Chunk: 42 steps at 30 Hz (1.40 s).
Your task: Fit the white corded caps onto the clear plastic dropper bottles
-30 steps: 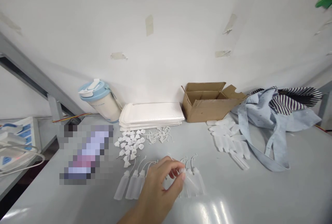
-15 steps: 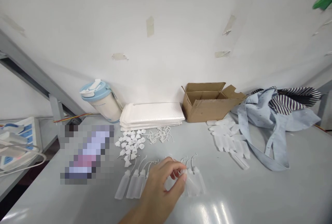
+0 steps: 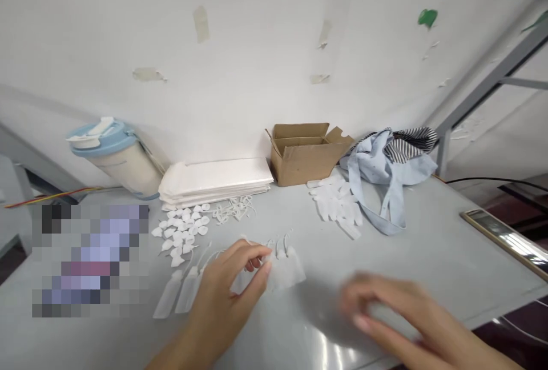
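My left hand (image 3: 226, 290) is over a row of small translucent plastic bottles (image 3: 169, 296), thumb and forefinger closed around the neck of one bottle near the row's right part. Thin white cords stick up from the bottle tops. To its right, my right hand (image 3: 385, 310) is above the table, smeared by motion, its fingers curled; whether it holds anything I cannot make out. Behind the row lie white pointed caps (image 3: 184, 227) and a tangle of short white cords (image 3: 235, 209). More translucent bottles (image 3: 336, 201) lie in a pile at the right.
A stack of white padded envelopes (image 3: 218, 179), an open cardboard box (image 3: 303, 161) and a blue-lidded cup (image 3: 120, 156) stand along the wall. A light blue cloth bag (image 3: 381, 179) is at back right, a phone (image 3: 509, 241) on the right edge. A blurred-out item (image 3: 94, 261) lies left.
The view has swung to the right, bringing the phone and the table's right edge into sight. My right hand has come in from the right. My left hand stays at the bottle row.
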{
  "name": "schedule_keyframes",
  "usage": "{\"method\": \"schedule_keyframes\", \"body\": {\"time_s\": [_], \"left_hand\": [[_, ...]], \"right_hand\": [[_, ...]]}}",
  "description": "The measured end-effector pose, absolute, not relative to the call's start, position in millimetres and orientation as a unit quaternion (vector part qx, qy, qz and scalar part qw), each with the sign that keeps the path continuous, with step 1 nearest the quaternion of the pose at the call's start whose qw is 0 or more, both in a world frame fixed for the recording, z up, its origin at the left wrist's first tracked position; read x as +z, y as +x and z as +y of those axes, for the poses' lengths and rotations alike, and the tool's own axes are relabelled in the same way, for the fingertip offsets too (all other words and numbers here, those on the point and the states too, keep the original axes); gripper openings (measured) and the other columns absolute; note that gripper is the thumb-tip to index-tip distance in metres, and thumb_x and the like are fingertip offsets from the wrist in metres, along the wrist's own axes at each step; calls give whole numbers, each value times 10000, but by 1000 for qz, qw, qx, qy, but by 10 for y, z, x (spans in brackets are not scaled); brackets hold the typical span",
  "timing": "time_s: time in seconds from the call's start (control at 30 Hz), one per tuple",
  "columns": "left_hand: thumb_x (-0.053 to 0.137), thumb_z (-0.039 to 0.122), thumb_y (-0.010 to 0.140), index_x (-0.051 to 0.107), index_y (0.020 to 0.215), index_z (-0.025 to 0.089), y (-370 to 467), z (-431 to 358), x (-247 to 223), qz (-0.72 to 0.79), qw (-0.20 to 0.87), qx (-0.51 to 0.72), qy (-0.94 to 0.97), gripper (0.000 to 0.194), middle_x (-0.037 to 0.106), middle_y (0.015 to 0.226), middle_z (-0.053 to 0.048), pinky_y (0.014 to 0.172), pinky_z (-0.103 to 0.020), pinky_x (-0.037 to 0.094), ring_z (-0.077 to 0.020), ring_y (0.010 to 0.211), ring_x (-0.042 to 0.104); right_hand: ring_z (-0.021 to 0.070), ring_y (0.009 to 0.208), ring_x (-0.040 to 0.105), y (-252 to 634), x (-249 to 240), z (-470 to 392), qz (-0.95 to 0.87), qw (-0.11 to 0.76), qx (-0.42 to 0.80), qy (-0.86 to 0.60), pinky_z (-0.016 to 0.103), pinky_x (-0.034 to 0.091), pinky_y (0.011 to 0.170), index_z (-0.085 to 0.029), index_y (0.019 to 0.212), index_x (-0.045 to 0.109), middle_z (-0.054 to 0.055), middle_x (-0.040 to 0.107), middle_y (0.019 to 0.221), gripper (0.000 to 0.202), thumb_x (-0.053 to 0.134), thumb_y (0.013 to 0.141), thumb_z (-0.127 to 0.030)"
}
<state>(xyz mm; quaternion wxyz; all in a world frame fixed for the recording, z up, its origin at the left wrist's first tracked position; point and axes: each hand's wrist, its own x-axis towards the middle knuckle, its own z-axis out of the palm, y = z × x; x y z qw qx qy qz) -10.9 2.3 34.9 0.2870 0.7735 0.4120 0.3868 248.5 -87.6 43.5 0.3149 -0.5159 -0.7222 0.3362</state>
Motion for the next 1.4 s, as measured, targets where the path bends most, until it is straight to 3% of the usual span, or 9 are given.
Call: {"method": "schedule_keyframes", "body": {"time_s": [0.13,0.3,0.43,0.6,0.8,1.17,1.3,1.4], "left_hand": [[533,156,856,638,924,194,19,7,386,367,242,414,797,130,638,764,-7,623,-233,489,-125,671,582],[553,178,854,609,907,180,230,103,415,377,204,458,779,77,664,812,-16,647,-250,514,-126,670,602],[540,197,874,586,894,187,372,245,374,385,219,453,774,51,658,848,-17,646,-255,530,-133,705,617],[477,146,902,562,1097,163,452,307,246,309,143,403,849,213,624,1000,-88,761,-327,532,-185,890,602],[529,141,876,464,1252,89,431,94,89,286,17,342,895,385,561,1144,-177,850,-431,515,-284,1056,529],[584,163,860,476,1243,62,378,86,57,309,-51,371,874,411,620,1166,-161,919,-444,476,-320,1160,483],[569,181,872,515,1206,101,373,105,17,304,-53,381,871,347,663,1128,-130,875,-435,486,-310,1130,534],[584,211,870,545,1165,109,378,103,8,299,-50,375,876,314,679,1100,-129,855,-444,486,-316,1111,561]], "right_hand": [[250,978,637,2132,524,-271,-805,290,271,-441,376,530,821,-263,1301,470,100,640,1160,516,658,832,-369],[209,918,664,1972,384,64,-823,371,220,-370,341,535,792,-214,1255,512,91,690,1034,340,524,916,-239],[210,910,673,2084,318,155,-746,426,333,-389,360,527,815,-230,1166,585,65,702,1012,285,574,887,-284],[202,852,672,2201,204,245,-581,464,541,-393,354,513,795,-201,1076,636,54,717,921,327,693,791,-351],[153,756,657,2288,156,274,-453,444,675,-377,295,481,778,-156,984,688,60,720,854,306,751,741,-330],[182,856,679,2193,205,179,-408,404,756,-313,350,467,893,-150,1033,700,83,723,899,316,739,759,-301],[154,806,670,2234,226,207,-453,364,746,-326,322,472,859,-149,1044,697,62,718,850,307,707,788,-318],[134,746,635,2311,262,252,-533,293,713,-350,262,487,710,-140,996,711,61,699,845,300,654,825,-380]]}}
